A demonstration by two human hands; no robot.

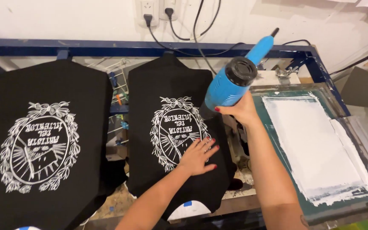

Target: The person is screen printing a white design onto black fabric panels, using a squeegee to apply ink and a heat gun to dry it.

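Two black printed shirts are seen in the head view, one at the left [43, 145] and one in the middle [173, 127]. The middle shirt's white print is pressed flat by the open left hand [199, 155]. One blue heat gun [235, 79] is gripped by the right hand [239, 111], just above that shirt. One inked screen frame [320, 145] lies right.

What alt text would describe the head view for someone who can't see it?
A person's right hand aims a blue heat gun at a white oval print on a black shirt, where the left hand lies flat. A second printed shirt lies left; an inked screen frame right.
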